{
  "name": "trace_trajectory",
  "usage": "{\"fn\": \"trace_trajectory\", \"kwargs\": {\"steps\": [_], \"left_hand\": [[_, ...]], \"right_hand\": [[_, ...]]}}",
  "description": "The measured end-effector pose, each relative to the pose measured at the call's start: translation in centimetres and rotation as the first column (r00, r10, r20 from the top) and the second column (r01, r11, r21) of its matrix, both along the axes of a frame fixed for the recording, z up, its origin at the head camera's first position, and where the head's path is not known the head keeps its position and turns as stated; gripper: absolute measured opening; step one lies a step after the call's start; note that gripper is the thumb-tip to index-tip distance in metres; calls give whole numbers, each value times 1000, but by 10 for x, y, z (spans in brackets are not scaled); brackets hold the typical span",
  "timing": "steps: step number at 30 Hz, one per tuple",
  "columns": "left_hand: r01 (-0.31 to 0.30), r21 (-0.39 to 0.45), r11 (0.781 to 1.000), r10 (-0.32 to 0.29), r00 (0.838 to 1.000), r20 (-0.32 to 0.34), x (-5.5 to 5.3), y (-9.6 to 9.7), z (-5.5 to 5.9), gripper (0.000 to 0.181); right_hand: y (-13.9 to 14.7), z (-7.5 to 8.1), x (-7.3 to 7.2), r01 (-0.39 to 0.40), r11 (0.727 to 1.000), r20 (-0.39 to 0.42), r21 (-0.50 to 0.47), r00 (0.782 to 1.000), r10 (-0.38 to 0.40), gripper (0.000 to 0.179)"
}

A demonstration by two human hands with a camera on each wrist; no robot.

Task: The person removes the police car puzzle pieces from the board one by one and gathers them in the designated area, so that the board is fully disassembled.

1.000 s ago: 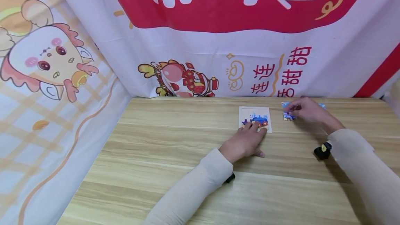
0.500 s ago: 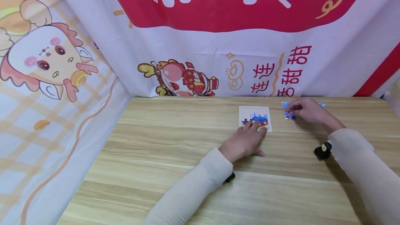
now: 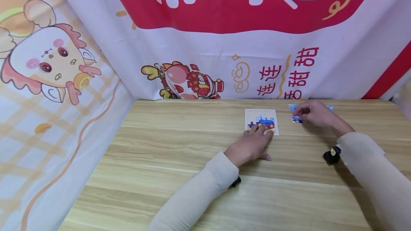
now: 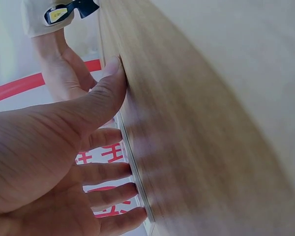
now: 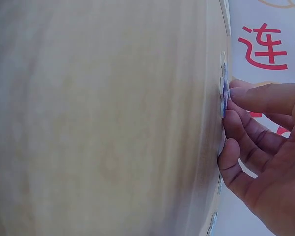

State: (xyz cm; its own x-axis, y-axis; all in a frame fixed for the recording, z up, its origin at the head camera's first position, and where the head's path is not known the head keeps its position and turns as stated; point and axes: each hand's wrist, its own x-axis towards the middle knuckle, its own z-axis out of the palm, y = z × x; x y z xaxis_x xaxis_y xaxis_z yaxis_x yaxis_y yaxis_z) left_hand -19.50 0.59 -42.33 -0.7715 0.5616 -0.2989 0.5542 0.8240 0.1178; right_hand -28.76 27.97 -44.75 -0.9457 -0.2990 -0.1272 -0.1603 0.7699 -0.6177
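A partly filled jigsaw puzzle in a pale square tray (image 3: 249,114) shows a blue train (image 3: 265,122). My left hand (image 3: 248,147) rests with spread, nearly straight fingertips on the tray's near edge; its thumb lies toward the tabletop. In the left wrist view those fingertips (image 4: 119,169) meet the thin tray edge. To the right of the tray, my right hand (image 3: 316,113) pinches a small blue and purple puzzle piece (image 3: 297,119) close over the table. The right wrist view shows the thumb at the piece (image 5: 224,96) and the other fingers curled beside it. The palm hides part of the loose pieces.
More light-blue puzzle pieces (image 3: 330,108) lie beyond and around the right hand, near the table's back edge. The wood-grain table (image 3: 160,159) meets a printed white and red cloth (image 3: 199,45) at the back. Another printed cloth (image 3: 57,117) hangs on the left.
The puzzle piece under the right fingers has turned and shifted slightly. The right hand has barely moved, and the left hand has stayed on the tray.
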Motion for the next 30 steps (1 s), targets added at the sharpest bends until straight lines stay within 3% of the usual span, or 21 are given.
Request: {"fn": "trace_trajectory", "kwargs": {"steps": [8, 30], "left_hand": [[0, 0, 1000, 0, 1000, -4, 0, -1, 0, 87], [5, -3, 1000, -5, 1000, -2, -2, -1, -4, 87]], "right_hand": [[-1, 0, -1, -7, 1000, 38, 6, 999, 7, 25], [-5, 4, 1, -42, 999, 24, 2, 999, 42, 26]]}}
